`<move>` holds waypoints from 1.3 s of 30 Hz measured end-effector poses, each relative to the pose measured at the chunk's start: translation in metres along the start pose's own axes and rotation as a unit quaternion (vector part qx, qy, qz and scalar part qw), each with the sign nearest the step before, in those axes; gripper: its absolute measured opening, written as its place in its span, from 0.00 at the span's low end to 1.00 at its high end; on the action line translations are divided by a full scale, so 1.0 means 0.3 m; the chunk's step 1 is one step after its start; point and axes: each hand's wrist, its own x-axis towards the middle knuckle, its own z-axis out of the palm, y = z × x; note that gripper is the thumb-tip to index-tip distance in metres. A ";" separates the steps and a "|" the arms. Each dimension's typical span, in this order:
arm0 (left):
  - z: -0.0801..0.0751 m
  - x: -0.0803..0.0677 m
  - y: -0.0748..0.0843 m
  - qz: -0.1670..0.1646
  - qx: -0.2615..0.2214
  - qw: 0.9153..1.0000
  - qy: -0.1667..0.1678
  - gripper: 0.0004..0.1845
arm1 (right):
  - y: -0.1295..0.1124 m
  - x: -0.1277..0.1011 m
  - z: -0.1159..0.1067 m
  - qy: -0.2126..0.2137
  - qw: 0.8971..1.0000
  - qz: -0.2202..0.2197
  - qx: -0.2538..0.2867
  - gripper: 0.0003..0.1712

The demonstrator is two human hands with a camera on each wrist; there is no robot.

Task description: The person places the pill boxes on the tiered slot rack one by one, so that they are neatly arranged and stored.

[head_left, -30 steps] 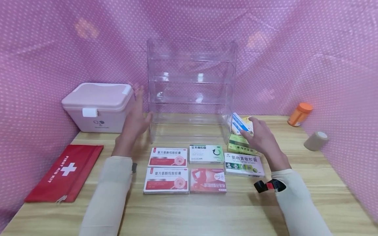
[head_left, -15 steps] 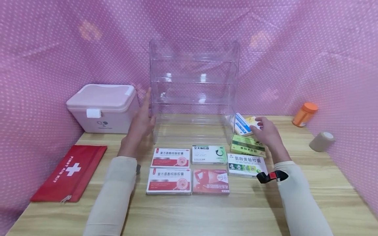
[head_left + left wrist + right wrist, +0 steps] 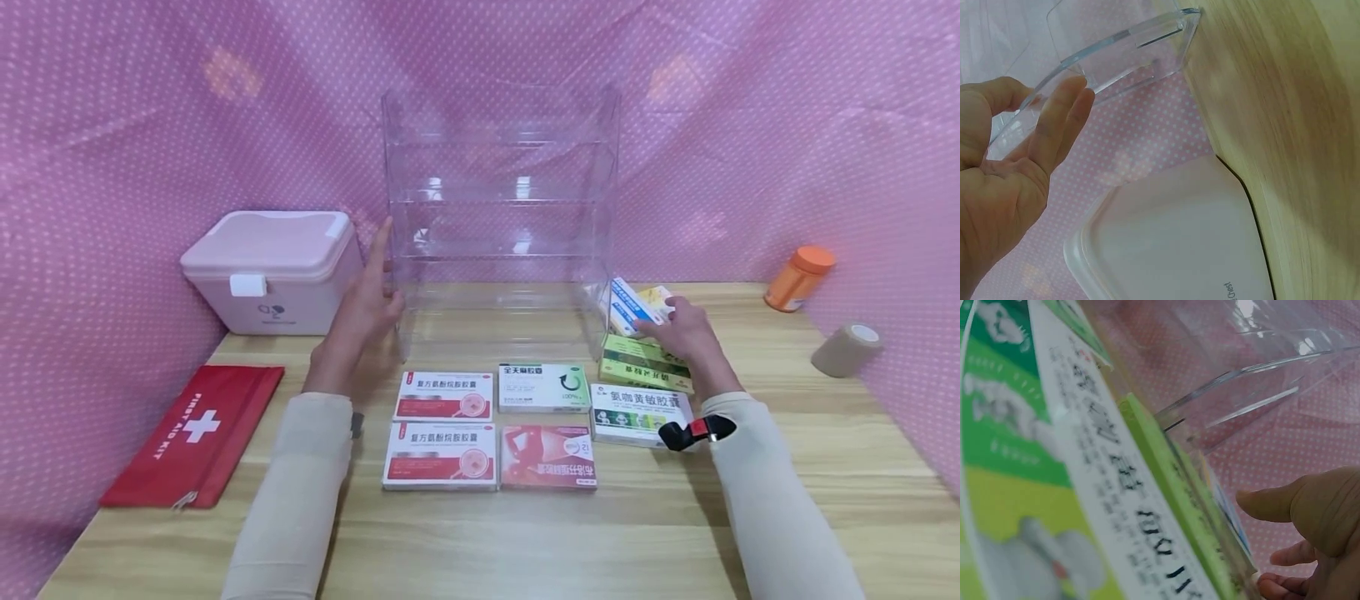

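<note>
Our left hand stood with straight fingers flat against the left wall of the clear shelf rack — steadying it, we judged — beside the pink case and the red "FIRST AID KIT" pouch. Our right hand reached the blue-and-white box leaning at the rack's right foot; whether its fingers had closed on it, we could not tell.
</note>
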 end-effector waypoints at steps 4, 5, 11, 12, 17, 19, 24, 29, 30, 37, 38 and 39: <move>-0.005 0.004 0.000 0.005 -0.009 1.000 -0.002 0.66 | 0.017 0.021 0.012 0.027 0.998 -0.020 -0.052 0.50; -0.006 0.006 0.001 0.006 -0.011 1.000 -0.002 0.66 | 0.019 0.023 0.013 0.031 0.997 -0.023 -0.061 0.49; 0.003 0.012 0.005 0.012 -0.024 1.000 -0.004 0.65 | 0.025 0.016 -0.002 0.033 0.995 -0.027 -0.087 0.50; 0.004 0.014 0.006 0.012 -0.026 1.000 -0.006 0.65 | 0.027 0.016 -0.003 0.033 0.995 -0.029 -0.089 0.50; 0.006 0.015 0.007 0.003 -0.026 1.000 -0.015 0.66 | 0.027 0.020 0.012 0.049 0.994 -0.028 -0.093 0.50; 0.005 0.013 0.005 0.002 -0.021 1.000 -0.016 0.66 | 0.025 0.024 0.023 0.058 0.993 -0.026 -0.096 0.50; 0.002 0.008 0.002 -0.007 -0.019 1.000 -0.019 0.65 | 0.020 0.026 0.038 0.068 0.992 -0.021 -0.102 0.48; 0.004 0.002 -0.001 -0.009 -0.021 1.000 -0.016 0.64 | 0.014 0.024 0.042 0.064 0.994 -0.007 -0.090 0.47; 0.005 0.001 -0.001 -0.008 -0.020 1.000 -0.015 0.64 | 0.013 0.023 0.042 0.064 0.994 -0.006 -0.088 0.47; 0.009 -0.003 -0.005 -0.008 -0.010 1.000 -0.008 0.64 | 0.011 0.027 0.048 0.065 0.995 -0.001 -0.075 0.47; 0.010 -0.003 -0.005 -0.009 -0.011 1.000 -0.008 0.64 | 0.010 0.027 0.049 0.065 0.995 -0.002 -0.073 0.47; 0.010 -0.003 -0.005 -0.009 -0.010 1.000 -0.008 0.64 | 0.010 0.028 0.050 0.067 0.995 -0.001 -0.070 0.47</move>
